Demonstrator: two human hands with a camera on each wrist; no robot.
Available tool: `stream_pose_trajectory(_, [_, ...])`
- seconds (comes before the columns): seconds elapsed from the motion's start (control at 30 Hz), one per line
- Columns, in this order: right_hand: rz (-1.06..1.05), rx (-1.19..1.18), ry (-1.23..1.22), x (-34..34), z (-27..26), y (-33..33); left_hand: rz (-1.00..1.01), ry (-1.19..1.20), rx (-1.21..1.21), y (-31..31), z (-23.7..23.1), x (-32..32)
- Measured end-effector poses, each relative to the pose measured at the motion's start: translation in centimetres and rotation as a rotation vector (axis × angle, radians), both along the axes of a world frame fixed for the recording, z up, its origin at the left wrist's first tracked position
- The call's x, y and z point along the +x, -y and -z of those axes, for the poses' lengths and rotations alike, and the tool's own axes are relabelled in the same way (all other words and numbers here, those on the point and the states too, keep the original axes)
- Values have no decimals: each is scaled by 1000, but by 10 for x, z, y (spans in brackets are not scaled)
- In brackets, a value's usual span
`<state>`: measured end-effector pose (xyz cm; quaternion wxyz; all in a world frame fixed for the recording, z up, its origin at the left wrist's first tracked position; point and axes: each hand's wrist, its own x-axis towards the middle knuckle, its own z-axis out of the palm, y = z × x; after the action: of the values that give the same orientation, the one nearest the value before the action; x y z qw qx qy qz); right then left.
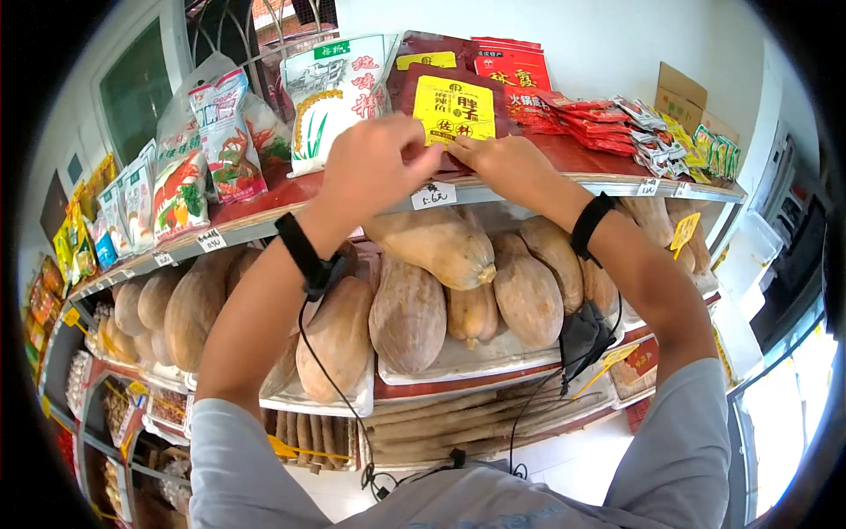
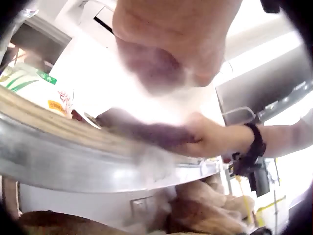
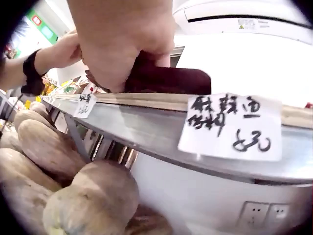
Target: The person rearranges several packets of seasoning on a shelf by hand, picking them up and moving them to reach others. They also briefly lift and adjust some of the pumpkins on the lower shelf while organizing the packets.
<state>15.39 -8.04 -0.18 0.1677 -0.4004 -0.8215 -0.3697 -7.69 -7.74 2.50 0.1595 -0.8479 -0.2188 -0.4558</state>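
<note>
A dark red packet with a yellow label (image 1: 458,108) lies at the front of the top shelf. My right hand (image 1: 511,167) grips its near edge; in the right wrist view that hand (image 3: 122,44) has its fingers round the dark red packet (image 3: 168,80). Curled fingers show on my left hand (image 1: 379,163), which is beside the packet's lower left corner. In the left wrist view the left hand (image 2: 171,44) is blurred and apart from the packet (image 2: 146,132), with nothing visible in it.
A white and green bag (image 1: 330,106) stands to the left, small red sachets (image 1: 599,128) lie to the right. Handwritten price tags (image 1: 434,195) hang on the metal shelf edge (image 1: 529,196). Squashes (image 1: 408,317) fill the shelf below, and a cardboard box (image 1: 680,93) stands at the right.
</note>
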Motion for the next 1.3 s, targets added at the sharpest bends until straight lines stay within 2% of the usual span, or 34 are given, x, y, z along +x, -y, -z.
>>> stream_pose_trajectory(0.07, [-3, 20, 45, 3, -6, 6, 3, -76, -82, -12, -9, -2])
stream_pose_trajectory(0.13, [-92, -131, 81, 9, -15, 14, 246, -361, -210, -26, 0, -2])
stream_pose_trajectory(0.17, [-93, -129, 84, 14, -14, 12, 202, -420, -210, -31, 8, 0])
stream_pose_trajectory(0.2, [-128, -137, 38, 19, -13, 11, 199, -416, -208, -35, 11, 1])
stream_pose_trajectory(0.27, [-160, -142, -10, 26, -12, 4, 353, -320, -423, -45, 16, 3])
stream_pose_trajectory(0.3, [-161, -198, -53, 27, -14, 3, 403, -286, -325, -50, 17, 3])
stream_pose_trajectory(0.4, [-158, -307, -99, 29, -24, -2, 319, -303, -227, -57, 19, 6])
stream_pose_trajectory(0.53, [-198, -386, -109, 30, -39, -6, 248, -334, -262, -50, 17, 12])
stream_pose_trajectory(0.57, [-159, -583, -286, 33, -47, -3, 252, -304, -240, -53, 22, 14])
stream_pose_trajectory(0.6, [-159, -577, -290, 39, -54, -11, 256, -274, -217, -56, 26, 15])
stream_pose_trajectory(0.67, [-48, -681, -600, 53, -84, -41, 297, -232, -260, -61, 28, 16])
stream_pose_trajectory(0.7, [-56, -679, -590, 59, -94, -54, 337, -188, -315, -62, 29, 15])
stream_pose_trajectory(0.77, [-34, -321, -481, 63, -112, -80, 337, -160, -313, -65, 33, 16])
stream_pose_trajectory(0.8, [-48, -321, -469, 58, -120, -91, 349, -135, -317, -64, 35, 16])
stream_pose_trajectory(0.87, [126, -330, -402, 45, -138, -113, 331, -102, -292, -59, 38, 17])
stream_pose_trajectory(0.93, [135, -535, -415, 35, -144, -157, 334, -76, -181, -58, 39, 16])
stream_pose_trajectory(0.97, [151, -483, -451, 28, -137, -169, 318, -97, -223, -57, 39, 14])
stream_pose_trajectory(1.0, [168, -433, -488, 13, -129, -172, 310, -85, -225, -57, 41, 14])
stream_pose_trajectory(1.03, [293, -588, -439, -5, -133, -167, 294, -98, -194, -58, 42, 14])
stream_pose_trajectory(1.07, [249, -775, -523, -20, -129, -159, 278, -111, -162, -59, 43, 15])
stream_pose_trajectory(1.13, [355, -732, -396, -37, -125, -150, 240, -120, -151, -60, 45, 15])
stream_pose_trajectory(1.17, [400, -818, -430, -36, -127, -157, 240, -121, -120, -61, 46, 16])
stream_pose_trajectory(1.27, [358, -824, -512, -4, -120, -182, 237, -126, -104, -61, 48, 16])
stream_pose_trajectory(1.3, [415, -857, -469, 7, -121, -202, 227, -134, -106, -61, 48, 16])
